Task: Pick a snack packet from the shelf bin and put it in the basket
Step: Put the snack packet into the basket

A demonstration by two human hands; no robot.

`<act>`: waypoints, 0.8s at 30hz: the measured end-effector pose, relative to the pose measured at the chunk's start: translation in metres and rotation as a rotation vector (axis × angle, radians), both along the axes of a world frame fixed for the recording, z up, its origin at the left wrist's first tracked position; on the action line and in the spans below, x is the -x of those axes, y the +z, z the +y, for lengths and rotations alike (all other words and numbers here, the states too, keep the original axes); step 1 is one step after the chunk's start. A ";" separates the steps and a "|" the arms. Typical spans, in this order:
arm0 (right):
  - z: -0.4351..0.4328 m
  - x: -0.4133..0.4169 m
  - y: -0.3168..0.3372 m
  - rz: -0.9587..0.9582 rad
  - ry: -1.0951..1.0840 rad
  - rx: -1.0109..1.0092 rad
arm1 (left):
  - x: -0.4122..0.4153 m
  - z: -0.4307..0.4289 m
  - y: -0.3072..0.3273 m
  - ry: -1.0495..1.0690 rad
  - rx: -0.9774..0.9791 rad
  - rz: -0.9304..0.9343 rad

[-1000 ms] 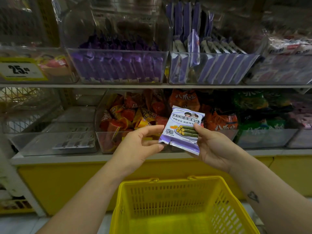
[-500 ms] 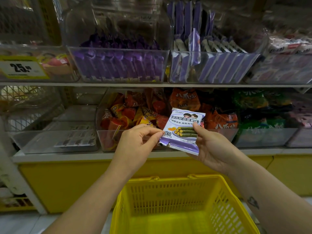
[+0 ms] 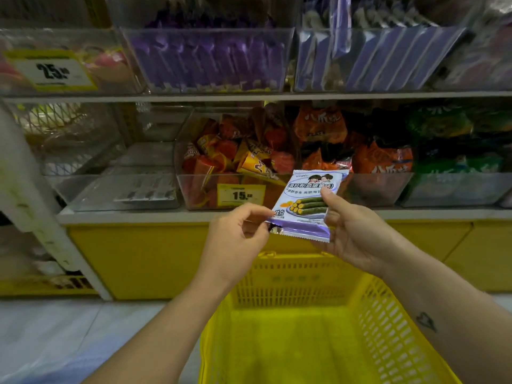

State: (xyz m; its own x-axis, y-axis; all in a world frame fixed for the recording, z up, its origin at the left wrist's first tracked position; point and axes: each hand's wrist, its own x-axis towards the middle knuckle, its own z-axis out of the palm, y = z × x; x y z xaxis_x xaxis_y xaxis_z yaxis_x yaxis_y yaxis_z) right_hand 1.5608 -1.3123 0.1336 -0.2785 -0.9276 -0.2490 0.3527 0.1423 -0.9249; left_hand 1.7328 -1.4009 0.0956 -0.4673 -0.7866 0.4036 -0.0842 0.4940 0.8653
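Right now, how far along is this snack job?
Picking looks done: the snack packet is off the shelf. In hand: left hand pinches its lower corner, right hand holds its side, above the yellow basket. Left: dropping it in.

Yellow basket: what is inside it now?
The basket shows only its bare yellow floor; nothing lies in it. The snack packet is outside it, pinched by the left hand and the right hand. The forearms cover parts of both side walls.
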 end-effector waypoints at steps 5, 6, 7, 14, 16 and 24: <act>0.023 0.011 -0.041 -0.044 -0.051 -0.136 | 0.010 0.018 -0.044 -0.091 -0.296 0.084; 0.029 0.016 -0.053 -0.063 -0.063 -0.167 | 0.014 0.022 -0.056 -0.128 -0.371 0.077; 0.036 0.022 -0.066 -0.079 -0.074 -0.201 | 0.019 0.025 -0.069 -0.169 -0.444 0.061; 0.053 0.051 -0.168 -0.170 -0.198 -0.521 | 0.058 0.025 -0.152 -0.284 -0.667 -0.204; 0.046 0.056 -0.200 -0.119 -0.193 -0.612 | 0.067 0.021 -0.183 -0.267 -0.693 -0.311; 0.024 0.076 -0.324 0.616 0.074 -0.796 | 0.074 0.010 -0.297 -0.156 -0.617 -0.746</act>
